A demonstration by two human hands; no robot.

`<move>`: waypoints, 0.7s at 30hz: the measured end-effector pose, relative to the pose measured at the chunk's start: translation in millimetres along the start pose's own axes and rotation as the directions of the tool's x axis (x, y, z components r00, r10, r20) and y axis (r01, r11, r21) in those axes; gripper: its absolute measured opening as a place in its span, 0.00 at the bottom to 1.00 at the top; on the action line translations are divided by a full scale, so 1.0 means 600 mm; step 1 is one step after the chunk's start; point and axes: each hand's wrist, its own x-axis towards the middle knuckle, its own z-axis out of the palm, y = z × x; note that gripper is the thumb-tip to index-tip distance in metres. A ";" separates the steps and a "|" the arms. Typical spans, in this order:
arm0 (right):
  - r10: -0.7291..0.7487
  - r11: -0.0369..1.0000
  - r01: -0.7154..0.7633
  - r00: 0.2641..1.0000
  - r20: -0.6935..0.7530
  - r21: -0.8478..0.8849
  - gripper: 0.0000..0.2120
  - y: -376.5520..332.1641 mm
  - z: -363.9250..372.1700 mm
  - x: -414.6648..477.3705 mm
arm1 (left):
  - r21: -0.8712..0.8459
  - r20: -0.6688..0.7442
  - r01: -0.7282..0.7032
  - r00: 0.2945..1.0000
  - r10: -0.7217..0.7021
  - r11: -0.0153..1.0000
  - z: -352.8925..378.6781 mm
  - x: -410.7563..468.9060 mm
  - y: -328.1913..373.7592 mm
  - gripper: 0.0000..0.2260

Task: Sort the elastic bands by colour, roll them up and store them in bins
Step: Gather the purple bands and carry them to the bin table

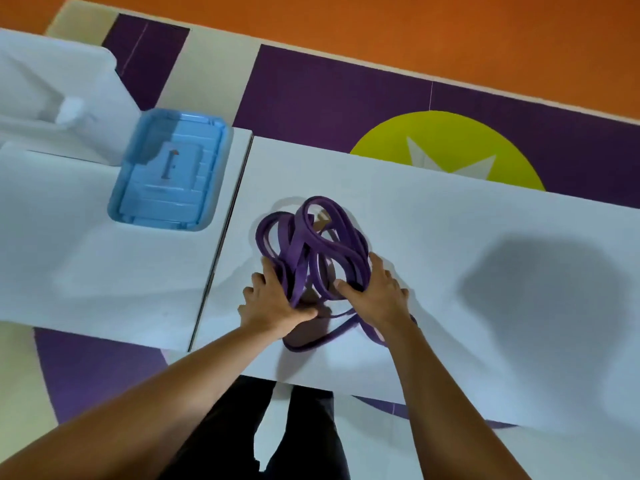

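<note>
The tangled purple elastic bands [313,251] near the table's [485,237] front edge, grasped by both hands [277,299] [379,292], should be rolled tightly and evenly.

This looks like an exercise or play room, a gym studio or activity hall rather than a home or workshop. The floor is laid with large flat mat panels in deep purple [332,95] and cream [211,64], with a lime-green circle carrying a pale star shape [446,147], bordered by a smooth orange floor [450,32]. Plain white tables [450,237] stand pushed together over the mats. A tangle of wide purple elastic exercise bands [311,251] fits such a setting.
</note>
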 end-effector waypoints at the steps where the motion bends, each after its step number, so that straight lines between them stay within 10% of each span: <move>1: -0.022 1.000 0.022 1.000 0.019 0.001 0.43 0.002 0.004 -0.003 | 0.062 -0.030 -0.010 0.999 0.012 0.998 0.005 -0.006 0.005 0.61; 10: -0.034 0.999 0.034 0.999 -0.040 0.006 0.31 0.029 -0.001 -0.024 | -0.106 -0.379 -0.083 0.925 0.037 0.991 -0.087 0.026 -0.054 0.11; 21: 0.011 0.996 -0.009 1.000 -0.026 0.094 0.21 -0.005 0.012 -0.033 | -0.072 -0.396 0.031 0.917 -0.057 0.997 -0.123 -0.014 -0.166 0.09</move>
